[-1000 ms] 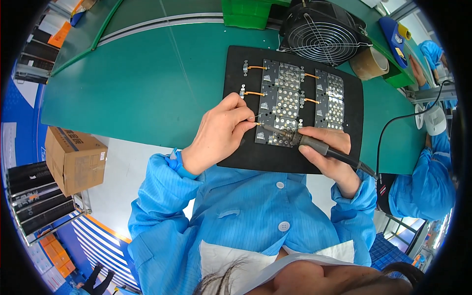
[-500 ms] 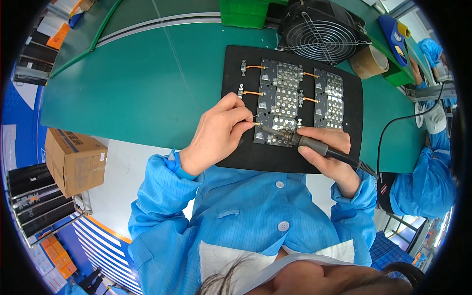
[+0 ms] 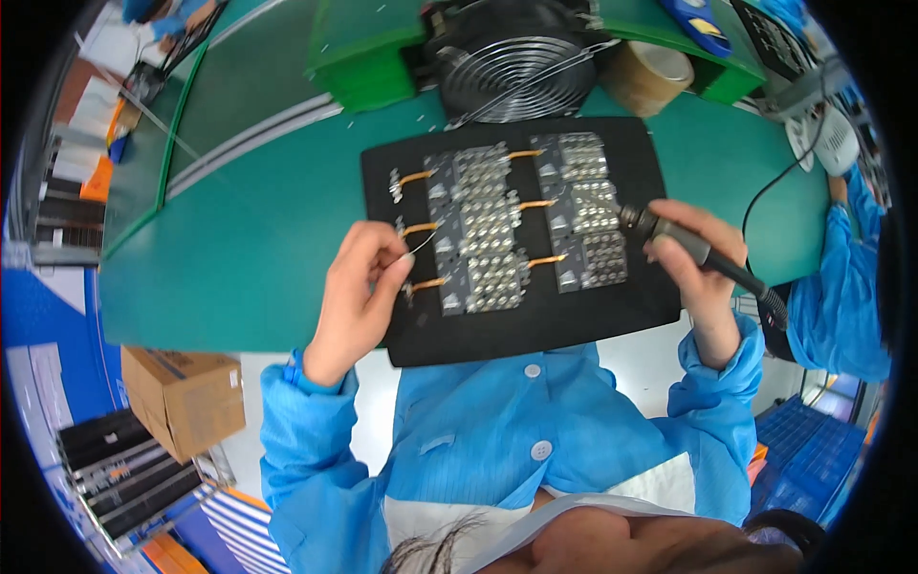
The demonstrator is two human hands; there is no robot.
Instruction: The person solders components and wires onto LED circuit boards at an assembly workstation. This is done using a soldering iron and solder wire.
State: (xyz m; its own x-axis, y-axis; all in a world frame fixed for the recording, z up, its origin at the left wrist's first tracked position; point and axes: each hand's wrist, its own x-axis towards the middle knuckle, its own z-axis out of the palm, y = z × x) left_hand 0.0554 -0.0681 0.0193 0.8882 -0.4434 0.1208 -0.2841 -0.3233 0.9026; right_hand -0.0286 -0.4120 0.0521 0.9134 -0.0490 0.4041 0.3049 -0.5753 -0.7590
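Note:
My left hand (image 3: 356, 292) pinches a thin solder wire (image 3: 425, 242) between thumb and fingertips, at the left edge of a black mat (image 3: 535, 330). My right hand (image 3: 706, 277) grips a soldering iron (image 3: 738, 273) by its dark handle. The iron's tip points left, over the right column of circuit boards (image 3: 595, 206); whether it touches them I cannot tell. A left column of circuit boards (image 3: 490, 228) lies between my hands, with rows of round silvery parts. Short orange leads (image 3: 421, 228) with small metal connectors stick out from the boards' left sides.
A black fan with a wire guard (image 3: 516, 81) stands behind the mat, beside a tape roll (image 3: 662, 77) and a green bin (image 3: 368, 72). The iron's black cord runs at right. A cardboard box (image 3: 191, 402) stands at lower left; a person in blue (image 3: 837, 325) is at right.
The iron has moved away from the left column toward the right one. My left hand has drawn back from the board's edge, still with the solder wire. The whole view has shifted.

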